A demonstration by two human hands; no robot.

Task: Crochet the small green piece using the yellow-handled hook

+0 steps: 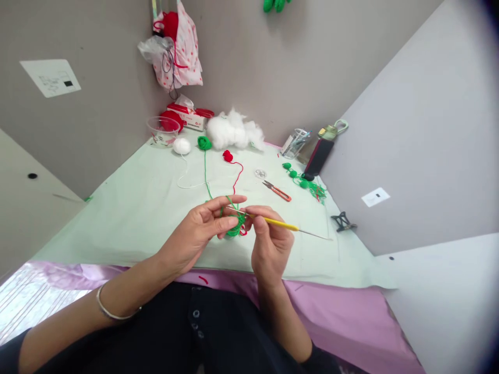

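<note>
Between thumb and fingers, my left hand (205, 222) pinches a small green crochet piece (234, 229) with a bit of red at its right side. Green yarn runs over the left index finger and back to a green yarn ball (204, 143). My right hand (273, 239) grips a crochet hook (283, 224) with a yellow handle, its metal tip at the green piece. A red strand trails from near the piece to a small red yarn ball (228, 156). Part of the piece is hidden behind the left thumb.
Thread snips (277, 191) and a small clear round case (260, 174) lie beyond my hands. White stuffing (234, 131), a white yarn ball (181, 146), a plastic tub (162, 131) and a tissue box (189, 115) stand at the back. At right are green crocheted pieces (303, 183) and a black claw clip (343, 222).
</note>
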